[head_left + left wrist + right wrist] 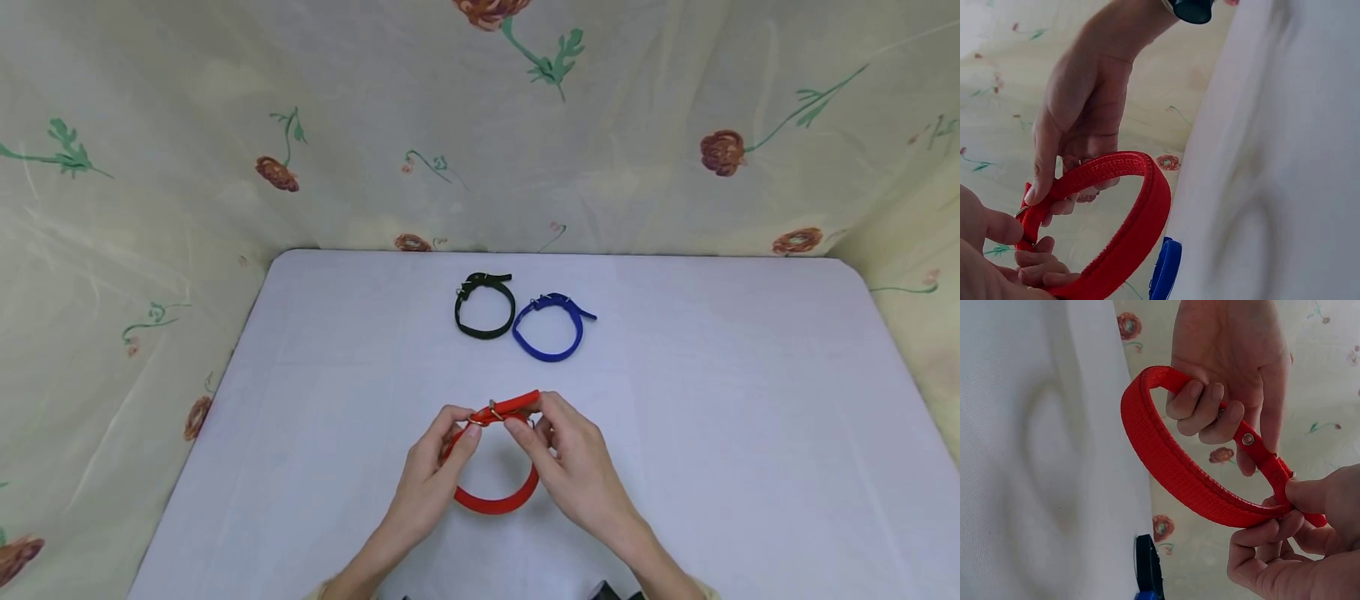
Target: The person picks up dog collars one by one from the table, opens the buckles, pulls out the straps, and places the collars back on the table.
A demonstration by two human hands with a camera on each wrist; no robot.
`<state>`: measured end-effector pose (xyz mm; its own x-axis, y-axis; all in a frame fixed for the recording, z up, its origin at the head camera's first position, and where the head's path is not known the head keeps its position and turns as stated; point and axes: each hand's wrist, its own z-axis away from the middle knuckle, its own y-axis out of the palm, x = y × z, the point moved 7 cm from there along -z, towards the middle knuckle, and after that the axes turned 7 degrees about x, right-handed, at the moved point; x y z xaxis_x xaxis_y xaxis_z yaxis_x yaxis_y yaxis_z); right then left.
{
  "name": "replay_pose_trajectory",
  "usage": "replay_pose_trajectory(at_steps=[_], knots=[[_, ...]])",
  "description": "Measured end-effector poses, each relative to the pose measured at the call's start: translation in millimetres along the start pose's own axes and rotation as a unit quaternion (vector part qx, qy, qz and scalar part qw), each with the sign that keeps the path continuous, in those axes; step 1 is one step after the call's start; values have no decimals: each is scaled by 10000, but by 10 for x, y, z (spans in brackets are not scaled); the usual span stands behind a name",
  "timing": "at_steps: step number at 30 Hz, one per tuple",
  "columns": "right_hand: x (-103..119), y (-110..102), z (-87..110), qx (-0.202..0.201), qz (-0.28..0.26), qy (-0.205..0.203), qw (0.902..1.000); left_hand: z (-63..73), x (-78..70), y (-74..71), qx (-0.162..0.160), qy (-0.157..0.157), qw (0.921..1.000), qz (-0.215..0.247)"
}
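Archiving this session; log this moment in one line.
left hand, right hand: hold red strap above table | blue strap, dark strap: on table

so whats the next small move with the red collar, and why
Probably have the right hand ease the strap end along at the buckle while the left hand steadies the red collar: both hands grip it close to the buckle, and that end juts out past it.

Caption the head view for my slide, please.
Left hand and right hand grip a red buckled strap; a dark strap and a blue strap lie beyond on the pale table.
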<state>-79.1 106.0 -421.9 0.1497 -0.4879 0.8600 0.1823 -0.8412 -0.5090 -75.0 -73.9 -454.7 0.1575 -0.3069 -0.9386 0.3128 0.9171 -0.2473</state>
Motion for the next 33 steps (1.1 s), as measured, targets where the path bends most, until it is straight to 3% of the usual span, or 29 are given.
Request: replay_pose_trajectory(at_steps=[18, 26, 33], knots=[[0, -55, 23, -210, -236, -89, 9995, -50, 60, 66, 162, -301, 9992, 204], [9, -34, 19, -59, 43, -196, 9998, -35, 6, 67, 259, 129, 9996, 78], [25, -18, 38, -29, 55, -264, 9996, -21, -17, 34, 117, 264, 9988, 383]])
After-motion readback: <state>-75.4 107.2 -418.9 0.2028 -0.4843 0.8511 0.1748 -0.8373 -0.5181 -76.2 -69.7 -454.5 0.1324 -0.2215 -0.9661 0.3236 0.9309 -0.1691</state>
